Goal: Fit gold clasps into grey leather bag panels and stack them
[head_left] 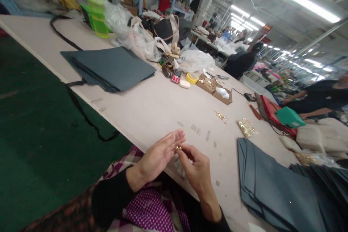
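My right hand pinches a small shiny gold metal piece between thumb and fingertips. Its exact kind is too small to make out. Close beside it, my left hand is turned palm up with its fingers stretched out, the gold piece at the edge of its fingers. Both hands are over the near edge of the pale table. Farther along the tabletop lie a little pile of loose gold metal pieces and a clear bag of gold pieces.
Dark grey sheets are stacked at left and right. Small cardboard boxes, yellow tape, a calculator and a green bottle stand farther back. A person in black is at the right.
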The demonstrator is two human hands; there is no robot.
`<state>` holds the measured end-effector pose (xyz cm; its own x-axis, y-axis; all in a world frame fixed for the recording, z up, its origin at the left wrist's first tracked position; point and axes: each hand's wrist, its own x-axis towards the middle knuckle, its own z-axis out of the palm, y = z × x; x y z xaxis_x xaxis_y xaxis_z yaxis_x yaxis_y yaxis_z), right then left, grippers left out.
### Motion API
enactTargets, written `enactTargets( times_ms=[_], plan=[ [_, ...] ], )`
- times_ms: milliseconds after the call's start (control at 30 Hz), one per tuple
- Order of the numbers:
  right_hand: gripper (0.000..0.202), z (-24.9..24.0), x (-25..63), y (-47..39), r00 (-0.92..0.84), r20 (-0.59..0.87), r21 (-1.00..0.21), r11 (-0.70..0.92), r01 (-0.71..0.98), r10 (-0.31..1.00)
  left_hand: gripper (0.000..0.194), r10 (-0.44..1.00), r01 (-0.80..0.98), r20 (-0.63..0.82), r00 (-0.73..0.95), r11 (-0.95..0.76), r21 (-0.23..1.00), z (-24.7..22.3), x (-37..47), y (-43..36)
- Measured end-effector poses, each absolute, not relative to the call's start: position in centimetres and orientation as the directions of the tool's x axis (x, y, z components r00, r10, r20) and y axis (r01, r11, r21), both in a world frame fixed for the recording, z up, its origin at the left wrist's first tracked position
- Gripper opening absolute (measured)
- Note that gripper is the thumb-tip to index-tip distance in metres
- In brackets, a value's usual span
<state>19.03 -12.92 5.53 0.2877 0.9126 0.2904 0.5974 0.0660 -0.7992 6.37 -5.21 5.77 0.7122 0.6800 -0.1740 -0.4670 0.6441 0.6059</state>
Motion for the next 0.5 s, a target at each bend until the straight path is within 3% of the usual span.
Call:
enactTargets(
  times_ms=[100,167,500],
  plan=[
    [0.017,5.4,18.9,-12.7,0.369,0.252,-0.857,0.030,0.514,0.895,0.031,0.722,-0.311,-0.182,0.667,0.492,0.813,5.1,6.1,-4.9],
    [0.017,5.4,18.8,-12.6,0.389,0.277,-0.844,0.029,0.536,0.879,0.027,0.732,-0.220,-0.172,0.659,0.406,0.887,4.7,6.0,-4.7],
    [0.021,6.0,19.2,-12.5,0.357,0.158,-0.888,-0.026,0.459,0.921,0.023,0.812,-0.157,-0.050,0.582,0.173,0.972,4.5,5.7,-4.2]
  ],
)
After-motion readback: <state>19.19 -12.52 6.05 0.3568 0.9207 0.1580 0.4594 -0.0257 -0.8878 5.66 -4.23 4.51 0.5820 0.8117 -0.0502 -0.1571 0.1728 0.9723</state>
